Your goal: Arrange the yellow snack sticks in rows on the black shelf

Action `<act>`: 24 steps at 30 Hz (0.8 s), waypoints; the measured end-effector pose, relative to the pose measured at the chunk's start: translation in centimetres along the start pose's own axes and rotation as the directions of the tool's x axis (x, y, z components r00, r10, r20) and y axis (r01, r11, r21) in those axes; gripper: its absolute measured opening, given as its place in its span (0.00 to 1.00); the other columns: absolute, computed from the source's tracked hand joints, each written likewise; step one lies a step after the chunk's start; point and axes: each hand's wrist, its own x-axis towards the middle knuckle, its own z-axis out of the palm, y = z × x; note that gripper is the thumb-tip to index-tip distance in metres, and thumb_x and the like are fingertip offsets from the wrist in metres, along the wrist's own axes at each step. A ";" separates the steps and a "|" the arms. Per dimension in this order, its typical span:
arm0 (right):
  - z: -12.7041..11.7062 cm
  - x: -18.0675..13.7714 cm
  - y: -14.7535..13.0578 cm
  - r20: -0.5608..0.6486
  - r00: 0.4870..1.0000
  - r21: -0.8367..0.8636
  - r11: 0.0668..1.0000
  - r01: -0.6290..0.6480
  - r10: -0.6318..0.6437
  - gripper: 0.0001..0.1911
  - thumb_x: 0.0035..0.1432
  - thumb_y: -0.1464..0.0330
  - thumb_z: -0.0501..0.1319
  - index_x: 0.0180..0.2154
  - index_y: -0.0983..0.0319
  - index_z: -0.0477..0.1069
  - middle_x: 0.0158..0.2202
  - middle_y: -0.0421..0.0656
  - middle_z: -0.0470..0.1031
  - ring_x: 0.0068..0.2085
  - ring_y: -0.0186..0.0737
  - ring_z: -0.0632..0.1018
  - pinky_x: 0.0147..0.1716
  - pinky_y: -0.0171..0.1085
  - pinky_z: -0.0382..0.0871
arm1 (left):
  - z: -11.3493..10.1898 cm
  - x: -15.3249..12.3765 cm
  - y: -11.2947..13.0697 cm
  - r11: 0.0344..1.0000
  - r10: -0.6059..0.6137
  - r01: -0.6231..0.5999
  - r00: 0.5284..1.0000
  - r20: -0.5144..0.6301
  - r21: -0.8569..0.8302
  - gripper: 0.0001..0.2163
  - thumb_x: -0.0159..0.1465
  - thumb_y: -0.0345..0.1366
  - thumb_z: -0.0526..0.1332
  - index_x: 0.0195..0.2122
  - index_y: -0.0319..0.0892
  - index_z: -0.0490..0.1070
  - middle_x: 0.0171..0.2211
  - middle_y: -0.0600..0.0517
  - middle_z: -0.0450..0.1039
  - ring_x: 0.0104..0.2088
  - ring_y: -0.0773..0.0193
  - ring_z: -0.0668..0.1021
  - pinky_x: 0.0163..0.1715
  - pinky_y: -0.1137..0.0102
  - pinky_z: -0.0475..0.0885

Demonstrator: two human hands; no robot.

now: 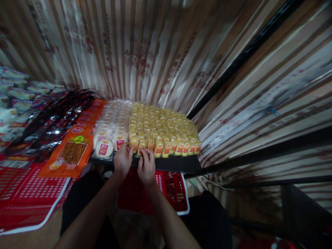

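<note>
Rows of small yellow snack packets (167, 128) with orange-red labels stand close together on a black shelf board (168, 163). At the left front corner of these rows, my left hand (122, 161) has its thumb and fingers closed at the edge of a yellow packet (134, 141). Just to its right, the fingers of my right hand (146, 166) are bent and closed at the front of another packet in the same row. My fingertips partly cover both packets. Clear-wrapped round white crackers (103, 148) with red labels lie beside my left hand.
Orange snack bags (74, 152), dark shiny packs (57, 121) and whitish bags (18, 93) lie to the left. Red baskets (36, 193) stand below, one of them (178, 188) under the board. Striped plastic sheeting (145, 52) hangs behind, with a black pole (233, 69) slanting at right.
</note>
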 end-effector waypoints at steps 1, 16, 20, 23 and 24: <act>0.0 0.0 0.0 -0.006 1.000 -0.002 1.000 0.000 0.000 0.20 0.59 0.76 0.48 0.52 0.63 0.65 0.46 0.50 0.65 0.49 0.40 0.69 0.51 0.42 0.67 | 0.1 0.0 -0.1 1.000 0.007 -0.007 1.000 -0.001 -0.003 0.12 0.62 0.39 0.55 0.43 0.39 0.68 0.26 0.53 0.72 0.27 0.65 0.76 0.27 0.74 0.66; 0.0 -0.1 0.1 0.011 1.000 -0.016 1.000 -0.005 0.005 0.20 0.59 0.75 0.46 0.52 0.63 0.65 0.46 0.51 0.65 0.50 0.40 0.69 0.50 0.41 0.68 | 0.8 -1.0 0.5 0.893 0.427 -0.449 0.863 -0.272 -0.023 0.08 0.64 0.32 0.52 0.41 0.38 0.68 0.39 0.46 0.69 0.42 0.60 0.72 0.44 0.64 0.69; 0.0 -0.1 0.1 0.009 1.000 -0.011 1.000 -0.011 0.012 0.21 0.58 0.76 0.47 0.52 0.63 0.65 0.46 0.50 0.65 0.50 0.40 0.69 0.50 0.41 0.68 | 1.2 -1.0 0.0 0.914 0.374 -0.405 0.867 -0.329 -0.031 0.09 0.63 0.33 0.53 0.43 0.36 0.67 0.42 0.42 0.66 0.47 0.57 0.70 0.47 0.61 0.68; -0.2 0.0 0.0 0.008 1.000 0.000 1.000 -0.006 0.006 0.21 0.58 0.76 0.47 0.52 0.62 0.65 0.46 0.50 0.66 0.49 0.40 0.70 0.50 0.41 0.68 | 1.3 -1.0 -0.4 0.912 0.374 -0.409 0.868 -0.327 -0.042 0.11 0.64 0.34 0.52 0.46 0.37 0.65 0.44 0.42 0.65 0.49 0.56 0.69 0.49 0.59 0.67; -0.2 0.0 0.0 0.014 1.000 0.002 1.000 -0.005 0.005 0.22 0.57 0.76 0.47 0.52 0.62 0.65 0.46 0.50 0.66 0.49 0.40 0.70 0.50 0.41 0.68 | 1.3 -0.9 -0.4 0.909 0.378 -0.413 0.870 -0.318 -0.049 0.11 0.64 0.34 0.52 0.46 0.38 0.65 0.44 0.43 0.66 0.49 0.56 0.69 0.48 0.59 0.68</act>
